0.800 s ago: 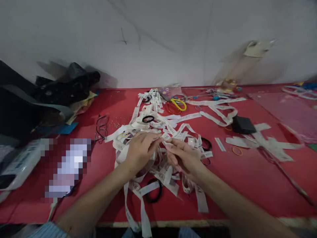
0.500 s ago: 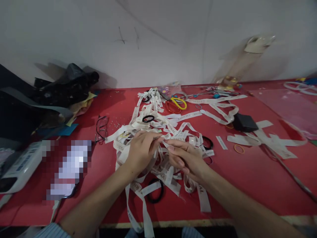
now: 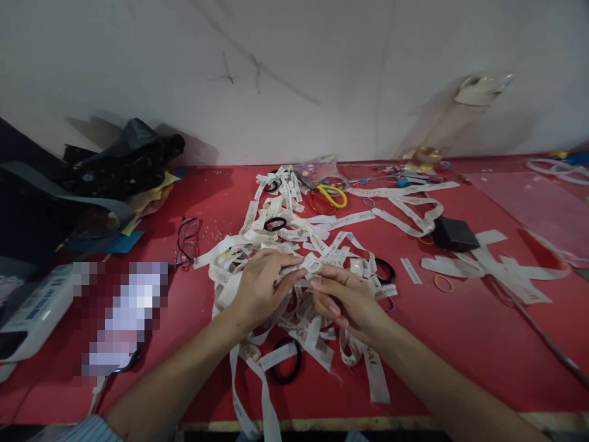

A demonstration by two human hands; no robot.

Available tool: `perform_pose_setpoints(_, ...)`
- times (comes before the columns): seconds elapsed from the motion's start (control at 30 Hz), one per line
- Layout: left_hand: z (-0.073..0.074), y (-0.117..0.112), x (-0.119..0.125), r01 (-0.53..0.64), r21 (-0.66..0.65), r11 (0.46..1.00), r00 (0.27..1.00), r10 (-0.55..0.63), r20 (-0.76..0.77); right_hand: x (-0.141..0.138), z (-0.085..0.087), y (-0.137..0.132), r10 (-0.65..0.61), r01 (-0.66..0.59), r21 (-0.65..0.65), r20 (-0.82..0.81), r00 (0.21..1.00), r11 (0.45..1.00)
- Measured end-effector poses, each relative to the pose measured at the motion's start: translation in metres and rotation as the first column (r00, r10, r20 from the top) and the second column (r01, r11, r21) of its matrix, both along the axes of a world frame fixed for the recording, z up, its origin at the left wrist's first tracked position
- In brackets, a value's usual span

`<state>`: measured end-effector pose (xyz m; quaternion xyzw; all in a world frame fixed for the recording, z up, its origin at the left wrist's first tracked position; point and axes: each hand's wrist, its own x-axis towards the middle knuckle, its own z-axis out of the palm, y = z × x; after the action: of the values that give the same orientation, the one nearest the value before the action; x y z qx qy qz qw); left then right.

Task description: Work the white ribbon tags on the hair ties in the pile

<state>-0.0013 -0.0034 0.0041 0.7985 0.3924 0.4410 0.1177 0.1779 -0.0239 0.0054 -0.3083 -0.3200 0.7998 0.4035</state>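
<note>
Between my two hands is a printed white ribbon, bunched into a small folded knot or loop at the fingertips. My left hand pinches it from the left, back of the hand upward. From the right, my right hand grips it between thumb and forefinger, the other fingers curled beneath. Below and around both hands lies a tangled heap of the same lettered ribbon, some tails hanging past the table's front edge. Black hair ties lie among it, one hair tie in front and another hair tie behind.
Scissors with a yellow and red handle lie behind the heap. Eyeglasses and a blurred-out phone are on the left of the red table. To the right are a black box, a rubber band and a leaning bottle.
The ribbon at my fingertips has turned from a thin edge into a wider bunched shape with lettering showing. Both hands have stayed nearly in place.
</note>
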Motion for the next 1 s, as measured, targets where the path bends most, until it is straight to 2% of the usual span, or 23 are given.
perform_pose_setpoints(0.1,-0.003,-0.002,0.002,-0.032,-0.17,0.985,0.995,0.047,0.087,0.0,0.002,0.001,0.04,-0.04,0.004,-0.005,0.999,0.999)
perform_pose_setpoints(0.2,-0.002,-0.003,0.004,0.025,-0.357,0.934,0.981,0.046,0.188,-0.001,0.003,0.002,0.059,-0.059,0.002,-0.014,0.998,0.998)
perform_pose_setpoints(0.3,0.001,-0.002,0.005,0.061,-0.416,0.907,0.971,0.042,0.234,0.0,0.002,0.001,0.073,-0.073,-0.002,-0.012,0.997,0.997)
perform_pose_setpoints(0.4,0.002,0.002,0.003,0.027,-0.352,0.936,0.985,0.036,0.171,0.002,0.0,0.002,0.086,-0.088,0.031,0.06,0.994,0.996)
perform_pose_setpoints(0.5,-0.002,0.005,0.001,0.016,-0.234,0.972,0.995,0.008,0.103,0.005,-0.001,0.004,0.08,-0.13,0.159,0.285,0.955,0.979)
perform_pose_setpoints(0.53,-0.003,0.006,0.001,0.029,-0.18,0.983,0.997,-0.015,0.079,0.006,0.0,0.005,0.029,-0.123,0.228,0.38,0.925,0.966)
perform_pose_setpoints(0.6,-0.005,0.007,0.001,0.078,-0.065,0.995,0.997,-0.077,0.022,0.008,0.0,0.008,-0.153,-0.074,0.381,0.532,0.833,0.922)
perform_pose_setpoints(0.67,-0.005,0.005,0.001,0.132,-0.033,0.991,0.991,-0.133,-0.014,0.01,0.0,0.01,-0.313,-0.02,0.483,0.597,0.739,0.875)
perform_pose_setpoints(0.7,-0.004,0.004,0.001,0.142,-0.078,0.987,0.99,-0.142,0.0,0.011,-0.001,0.011,-0.352,-0.002,0.504,0.606,0.713,0.864)
perform_pose_setpoints(0.77,-0.002,0.002,0.002,0.138,-0.233,0.963,0.989,-0.122,0.079,0.013,-0.002,0.012,-0.366,0.019,0.504,0.601,0.71,0.863)
perform_pose_setpoints(0.87,0.001,0.002,0.002,0.157,-0.438,0.885,0.98,-0.087,0.177,0.012,-0.003,0.012,-0.371,0.041,0.507,0.571,0.732,0.861)
perform_pose_setpoints(0.93,0.0,0.002,0.002,0.173,-0.5,0.849,0.977,-0.084,0.196,0.011,-0.004,0.012,-0.395,0.039,0.538,0.566,0.723,0.842)
perform_pose_setpoints(1.0,0.0,0.002,0.002,0.167,-0.525,0.834,0.977,-0.069,0.201,0.01,-0.005,0.012,-0.4,0.004,0.571,0.57,0.718,0.821)
